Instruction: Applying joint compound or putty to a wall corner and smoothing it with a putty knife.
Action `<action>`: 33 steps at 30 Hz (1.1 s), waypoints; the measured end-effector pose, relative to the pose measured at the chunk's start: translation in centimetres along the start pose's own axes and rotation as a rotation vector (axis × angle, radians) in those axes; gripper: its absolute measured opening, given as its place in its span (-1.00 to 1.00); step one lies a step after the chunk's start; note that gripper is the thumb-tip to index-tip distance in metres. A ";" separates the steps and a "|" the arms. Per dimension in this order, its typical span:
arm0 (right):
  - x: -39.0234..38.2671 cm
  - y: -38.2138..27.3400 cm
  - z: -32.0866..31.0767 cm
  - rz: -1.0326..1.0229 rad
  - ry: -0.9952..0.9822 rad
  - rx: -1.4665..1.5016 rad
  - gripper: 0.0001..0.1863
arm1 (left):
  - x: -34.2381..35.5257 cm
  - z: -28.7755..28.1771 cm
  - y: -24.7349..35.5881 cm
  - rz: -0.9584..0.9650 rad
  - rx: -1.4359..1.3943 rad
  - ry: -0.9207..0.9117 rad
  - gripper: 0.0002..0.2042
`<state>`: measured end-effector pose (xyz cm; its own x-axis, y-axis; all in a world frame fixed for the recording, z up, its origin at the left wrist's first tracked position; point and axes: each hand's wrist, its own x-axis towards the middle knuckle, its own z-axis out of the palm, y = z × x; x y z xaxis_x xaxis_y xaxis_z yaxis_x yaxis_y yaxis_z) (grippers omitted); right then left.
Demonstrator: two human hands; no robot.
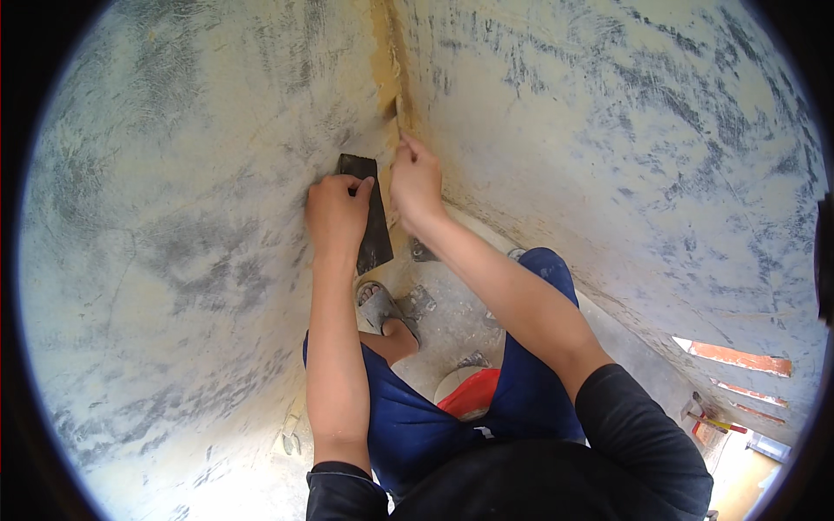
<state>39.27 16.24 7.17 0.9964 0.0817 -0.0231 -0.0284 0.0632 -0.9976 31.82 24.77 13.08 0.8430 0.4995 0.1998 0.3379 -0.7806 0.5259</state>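
slim pale stick-like tool [400, 120], tip up at the wall corner; dark patch beside the tip, blade or shadow, can't tell. right hand [417, 184] pinches its lower end, fingers curled. flat black rectangular plate [377, 230], straight-edged with worn, smudged face, stands tilted lower left of that, near the left wall. left hand [339, 213] pinches its left side near the top, thumb on the face. hands near each other, not touching.

rough yellow-tan coating band [382, 48] runs up the corner. grey-white left wall [165, 191] and grey-white right wall [599, 165] both streaked dark, scuffed. small white mark [483, 431] on dark blue cloth shorts [404, 425], too small to read.

corner squeezes the hands into a wedge; walls spread apart toward the body. plate's bottom end shows just above the grey open-toe sandal [379, 306] on the dusty grey floor [460, 317]. bright red piece [469, 395] between the legs. orange-red slots [738, 357] low on right wall.
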 end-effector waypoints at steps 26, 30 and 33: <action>0.3 -1.4 -0.1 0.100 -0.062 -0.009 -0.53 | -0.1 -0.4 -0.2 0.000 -0.014 -0.002 -0.77; -2.1 -2.6 0.4 0.167 -0.006 0.015 -0.60 | -0.1 -0.6 0.0 -0.056 -0.015 -0.024 -0.77; -2.0 -3.0 0.3 0.150 -0.010 -0.010 -0.58 | -0.2 -0.4 -0.2 -0.037 0.007 -0.023 -0.77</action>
<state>37.38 16.18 10.18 0.9802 0.0998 -0.1711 -0.1757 0.0395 -0.9836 31.38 24.97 13.25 0.8392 0.5194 0.1609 0.3722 -0.7644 0.5264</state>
